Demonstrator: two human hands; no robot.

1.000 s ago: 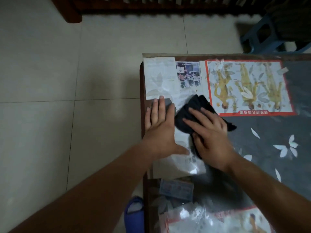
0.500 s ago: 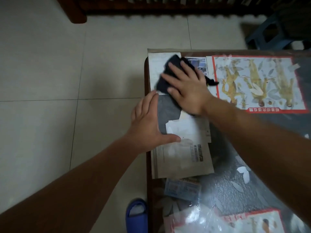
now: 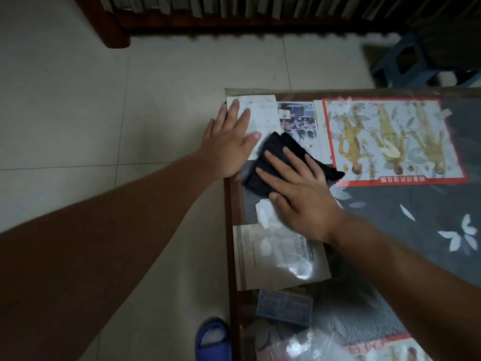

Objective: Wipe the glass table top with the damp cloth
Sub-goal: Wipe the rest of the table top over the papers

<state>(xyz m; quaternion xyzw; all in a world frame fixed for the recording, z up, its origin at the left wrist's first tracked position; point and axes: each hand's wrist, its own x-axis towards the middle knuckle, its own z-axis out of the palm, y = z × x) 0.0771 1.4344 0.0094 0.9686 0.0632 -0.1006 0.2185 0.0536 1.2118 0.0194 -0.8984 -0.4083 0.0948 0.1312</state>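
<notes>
Logged two bare forearms, uncovered from wrist out to the edge of view. Noted left hand (image 3: 229,144) and right hand (image 3: 302,194) likewise bare, with nails cut short; made out the left thumbnail most clearly. Recorded slight motion blur along both arms. Spotted one blue slipper (image 3: 213,340) at the bottom edge: rounded toe, thick smooth band, pale patch in the opening. Could not tell sock from foot there. Saw only its front part.
</notes>
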